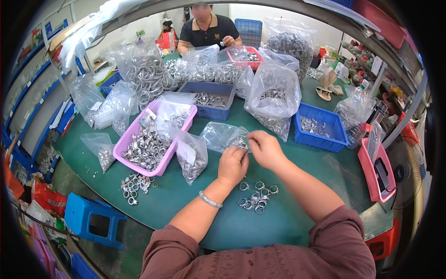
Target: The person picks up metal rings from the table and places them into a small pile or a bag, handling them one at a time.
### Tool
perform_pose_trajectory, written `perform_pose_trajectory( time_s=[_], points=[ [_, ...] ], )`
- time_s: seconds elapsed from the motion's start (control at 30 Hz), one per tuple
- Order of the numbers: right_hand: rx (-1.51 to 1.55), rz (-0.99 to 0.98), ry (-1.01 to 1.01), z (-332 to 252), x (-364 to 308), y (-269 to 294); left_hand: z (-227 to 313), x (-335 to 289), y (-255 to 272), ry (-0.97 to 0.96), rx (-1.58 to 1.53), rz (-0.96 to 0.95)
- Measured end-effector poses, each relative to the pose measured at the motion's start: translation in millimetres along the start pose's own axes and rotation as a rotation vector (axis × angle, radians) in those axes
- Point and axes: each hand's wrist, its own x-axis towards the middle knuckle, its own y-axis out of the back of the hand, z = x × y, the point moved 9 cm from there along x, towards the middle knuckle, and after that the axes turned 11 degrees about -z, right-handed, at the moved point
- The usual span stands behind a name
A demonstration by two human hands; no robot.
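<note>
My left hand (233,166) is closed, its fingertips at the mouth of a clear plastic bag (218,136) lying flat on the green table. Small shiny metal pieces (239,141) show inside that bag, just beyond my fingers. To its right my right hand (266,149) bends its fingers together at the bag's edge. Whatever lies between the fingers of either hand is too small or hidden to make out. Between my forearms a loose cluster of silver metal rings (256,199) rests on the table.
Left of my hands stand a pink basket (174,148) heaped with metal rings and a bag of parts (191,157). Blue bins (320,147) and filled bags (274,95) sit farther back. Loose rings (134,186) lie near the left edge. Another person (209,32) sits opposite.
</note>
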Motion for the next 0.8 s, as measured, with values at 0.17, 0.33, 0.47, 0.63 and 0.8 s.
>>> perform_pose_trajectory(
  time_s=[0.17, 0.33, 0.47, 0.63, 0.8],
  points=[
    [-0.165, -0.317, 0.274, -34, -82, -9, -1, 1, 1, 0.006, -0.055, 0.004],
    [-0.332, -0.577, 0.321, -39, -128, -40, 4, 4, 1, -0.017, -0.054, 0.03],
    [-0.396, -0.559, 0.327, -35, -133, -49, 3, 1, 3, -0.015, -0.052, 0.037],
    [-0.309, -0.429, 0.382, -39, -133, -45, 6, 0, 3, -0.013, -0.044, 0.034],
    [-0.312, -0.436, 0.361, -36, -134, -47, 7, -2, 5, -0.03, -0.043, 0.043]
  ],
)
